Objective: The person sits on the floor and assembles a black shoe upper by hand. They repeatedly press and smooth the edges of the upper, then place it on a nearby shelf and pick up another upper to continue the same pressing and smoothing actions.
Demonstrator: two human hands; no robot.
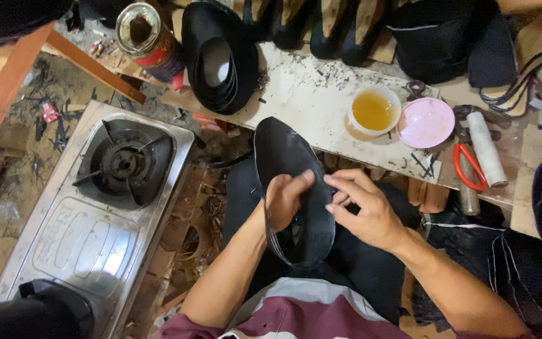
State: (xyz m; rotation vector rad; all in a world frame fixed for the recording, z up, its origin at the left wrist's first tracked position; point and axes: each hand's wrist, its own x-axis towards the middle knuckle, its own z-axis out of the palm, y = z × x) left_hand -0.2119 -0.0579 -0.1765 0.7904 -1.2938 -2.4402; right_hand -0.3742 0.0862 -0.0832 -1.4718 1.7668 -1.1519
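Black oval shoe sole [286, 188] sits over the lap, gripped by the left hand [283, 198]; the right hand [362, 210] pinches its edge, seemingly mid-fitting. Pressing further along calls for a steady hold.

Shoemaker's workshop: stacked soles [219, 63], glue cup [373, 111], pliers [469, 166].

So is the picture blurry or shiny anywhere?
Head view: mostly sharp and evenly lit; the steel gas stove shows soft glare; the black sole in the left hand and right hand looks dark, with little detail; the edges bend slightly.
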